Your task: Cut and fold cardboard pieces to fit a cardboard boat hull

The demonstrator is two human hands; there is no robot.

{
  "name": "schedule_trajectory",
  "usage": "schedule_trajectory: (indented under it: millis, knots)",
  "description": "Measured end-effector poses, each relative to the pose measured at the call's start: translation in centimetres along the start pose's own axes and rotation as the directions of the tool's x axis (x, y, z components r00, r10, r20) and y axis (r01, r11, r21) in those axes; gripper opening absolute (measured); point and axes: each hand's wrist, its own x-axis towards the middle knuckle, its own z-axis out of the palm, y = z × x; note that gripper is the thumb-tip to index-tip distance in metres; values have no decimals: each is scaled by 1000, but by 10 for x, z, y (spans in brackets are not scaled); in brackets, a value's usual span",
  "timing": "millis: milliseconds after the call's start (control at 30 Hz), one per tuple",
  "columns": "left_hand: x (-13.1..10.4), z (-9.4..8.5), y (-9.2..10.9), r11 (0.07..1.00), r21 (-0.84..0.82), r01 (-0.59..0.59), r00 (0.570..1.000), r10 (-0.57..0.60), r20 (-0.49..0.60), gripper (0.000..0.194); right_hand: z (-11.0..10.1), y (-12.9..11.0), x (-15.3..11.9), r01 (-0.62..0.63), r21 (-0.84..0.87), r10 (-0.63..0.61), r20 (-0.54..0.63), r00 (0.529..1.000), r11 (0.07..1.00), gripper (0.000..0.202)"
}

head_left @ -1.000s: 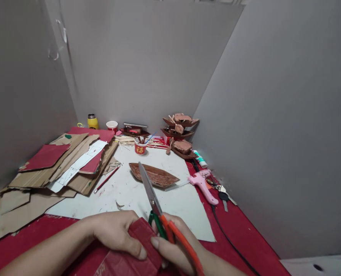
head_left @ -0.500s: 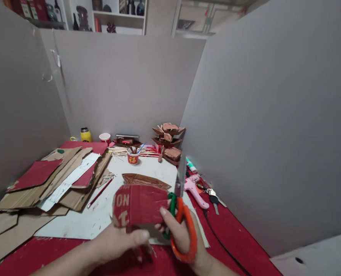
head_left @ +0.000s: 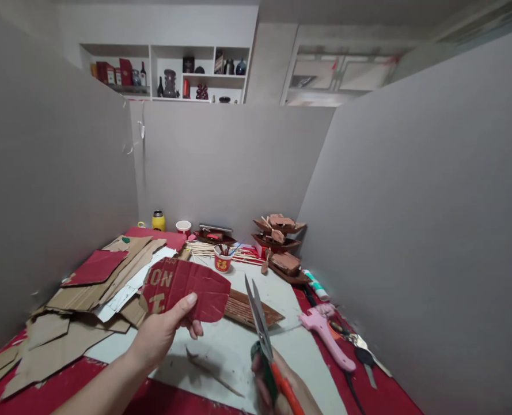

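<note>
1. Our left hand (head_left: 165,331) pinches a red cardboard piece (head_left: 184,279) between thumb and fingers above the white sheet (head_left: 301,357), apparently to leave its rounded end exposed.
2. Our right hand (head_left: 298,387) curls its fingers around the scissors (head_left: 263,341), blades parted and pointing away, likely for control.

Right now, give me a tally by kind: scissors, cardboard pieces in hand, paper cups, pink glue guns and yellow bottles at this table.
Scissors, in the right hand: 1
Red cardboard piece, in the left hand: 1
Paper cups, one near, one farther back: 2
Pink glue gun: 1
Yellow bottle: 1
Total: 6
</note>
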Motion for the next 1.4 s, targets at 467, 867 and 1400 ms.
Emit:
schedule_trajectory:
  millis: [467, 867, 1400]
  knots:
    - [-12, 8, 13, 923, 381, 57, 996, -76, 35, 57, -5, -6, 4, 86, -236, -66, 91, 994, 968, 56]
    - [-20, 22, 19, 931, 359, 62, 998, -65, -2, 52, 3, -18, 3, 79, -4, -78, 112, 991, 997, 62]
    - [-13, 12, 17, 895, 436, 93, 992, -120, 35, 55, -3, -17, 1, 54, -97, -48, 57, 997, 994, 49]
